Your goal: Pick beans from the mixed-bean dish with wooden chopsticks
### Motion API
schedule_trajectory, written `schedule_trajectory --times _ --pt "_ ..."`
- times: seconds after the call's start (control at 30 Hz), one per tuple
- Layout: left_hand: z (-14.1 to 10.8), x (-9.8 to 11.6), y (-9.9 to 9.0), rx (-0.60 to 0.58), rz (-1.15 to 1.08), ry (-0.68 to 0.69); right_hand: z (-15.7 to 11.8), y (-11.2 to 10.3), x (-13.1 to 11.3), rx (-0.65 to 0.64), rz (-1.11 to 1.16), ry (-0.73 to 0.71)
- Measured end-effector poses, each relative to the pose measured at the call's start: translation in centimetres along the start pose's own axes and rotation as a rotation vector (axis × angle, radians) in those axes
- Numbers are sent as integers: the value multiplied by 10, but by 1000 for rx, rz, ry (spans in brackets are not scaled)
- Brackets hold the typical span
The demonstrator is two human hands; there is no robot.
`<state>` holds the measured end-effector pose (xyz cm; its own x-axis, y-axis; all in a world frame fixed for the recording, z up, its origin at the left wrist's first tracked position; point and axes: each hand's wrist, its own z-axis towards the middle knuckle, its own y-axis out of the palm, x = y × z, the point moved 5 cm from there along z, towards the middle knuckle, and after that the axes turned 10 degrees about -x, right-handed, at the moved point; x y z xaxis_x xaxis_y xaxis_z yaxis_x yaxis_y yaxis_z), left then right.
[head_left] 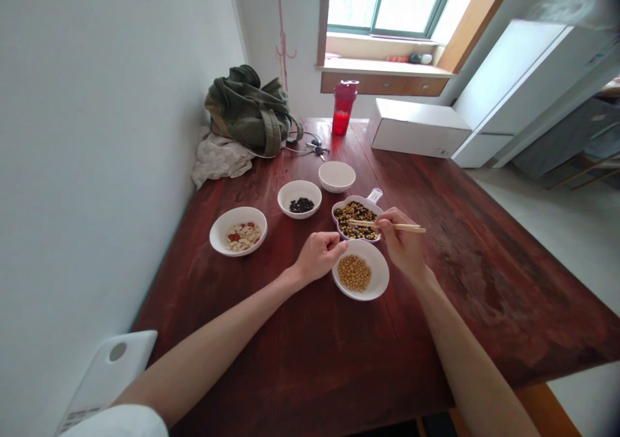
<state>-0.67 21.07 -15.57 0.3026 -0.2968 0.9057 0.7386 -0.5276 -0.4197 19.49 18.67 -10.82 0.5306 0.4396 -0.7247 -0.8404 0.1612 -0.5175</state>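
Observation:
My right hand point(400, 243) is closed around a pair of wooden chopsticks point(402, 226). Their tips reach into a flower-shaped, lilac-rimmed dish point(376, 195) of mixed dark and yellow beans point(356, 212). At the left rim of a white bowl point(380, 282) holding soybeans point(354, 273), my left hand point(320, 256) is closed, its thumb over the edge and its fingers curled and partly hidden. Farther left, one white bowl point(217, 238) contains pale slices with red pieces. Another white bowl point(285, 198) has small black beans, and a third bowl point(337, 175) stands behind it.
On the dark red wooden table point(290, 353), a green bag point(247, 111) lies on a pale cloth point(223, 157) by the wall, with keys point(318, 148) nearby. A red shaker bottle point(343, 109) and a white box point(416, 127) stand at the back. A white board point(111, 366) is at lower left.

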Motion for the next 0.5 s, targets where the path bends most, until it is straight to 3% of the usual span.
schedule_trajectory --times 0.13,0.33,0.5 --pt "0 1 -1 2 -1 -1 1 3 -5 -23 -24 -23" --pt "0 2 -1 -4 -3 -1 -3 -21 -2 170 15 -6" --pt "0 0 -1 -6 15 6 -4 -29 -8 113 -155 -50"
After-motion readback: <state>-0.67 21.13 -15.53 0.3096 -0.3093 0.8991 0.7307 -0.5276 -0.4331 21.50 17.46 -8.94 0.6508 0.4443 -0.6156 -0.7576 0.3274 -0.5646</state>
